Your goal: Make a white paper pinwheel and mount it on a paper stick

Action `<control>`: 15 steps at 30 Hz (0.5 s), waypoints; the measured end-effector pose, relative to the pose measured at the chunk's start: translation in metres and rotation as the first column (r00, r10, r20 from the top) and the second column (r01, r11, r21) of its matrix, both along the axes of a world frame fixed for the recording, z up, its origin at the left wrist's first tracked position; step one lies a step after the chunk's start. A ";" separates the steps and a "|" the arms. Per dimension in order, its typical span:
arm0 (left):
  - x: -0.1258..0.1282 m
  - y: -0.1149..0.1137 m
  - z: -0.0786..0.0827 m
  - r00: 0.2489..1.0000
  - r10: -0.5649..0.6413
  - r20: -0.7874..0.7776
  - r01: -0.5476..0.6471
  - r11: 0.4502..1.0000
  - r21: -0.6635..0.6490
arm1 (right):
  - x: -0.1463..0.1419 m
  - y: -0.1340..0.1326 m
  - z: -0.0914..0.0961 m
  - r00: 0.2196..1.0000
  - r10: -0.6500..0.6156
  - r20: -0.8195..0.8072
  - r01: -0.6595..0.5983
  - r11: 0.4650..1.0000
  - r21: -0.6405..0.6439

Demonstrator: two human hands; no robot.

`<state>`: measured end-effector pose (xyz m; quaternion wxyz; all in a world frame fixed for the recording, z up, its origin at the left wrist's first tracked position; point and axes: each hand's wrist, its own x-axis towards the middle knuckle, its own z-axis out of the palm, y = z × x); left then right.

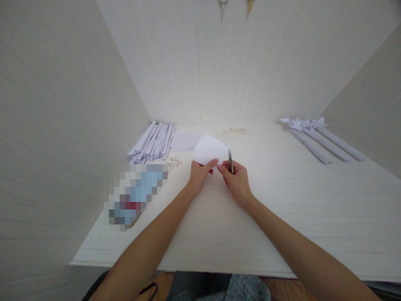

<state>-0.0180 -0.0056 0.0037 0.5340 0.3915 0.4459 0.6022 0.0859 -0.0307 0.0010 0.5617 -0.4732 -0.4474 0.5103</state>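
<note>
My left hand [199,174] pinches a white sheet of paper [209,149], thumb on top and fingers beneath. The sheet is raised above the table, and whether it is one layer or more I cannot tell. A bit of red shows under that hand, too small to name. My right hand [236,177] is closed round a pair of small metal scissors [230,161], pointed blades upward. The right thumb and fingertips are at the paper's lower right corner. The scissors' handles are hidden in the palm.
Rolled white paper tubes [153,142] lie at the back left, beside flat paper sheets [184,140] and small pale bits [173,161]. A blurred-out object [139,194] is at left. At right, several paper strips [326,144] lie with folded paper stars [302,123]. Walls enclose the table [234,238].
</note>
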 end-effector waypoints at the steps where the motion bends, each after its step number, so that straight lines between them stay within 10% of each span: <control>1: -0.001 0.001 -0.001 0.999 0.031 0.006 -0.031 1.000 0.004 | 0.000 -0.001 0.002 1.000 0.019 -0.021 -0.019 1.000 0.000; 15: -0.007 0.007 0.002 0.961 0.238 0.145 -0.234 0.971 -0.039 | -0.004 -0.009 0.007 0.944 0.320 -0.074 -0.325 0.944 -0.062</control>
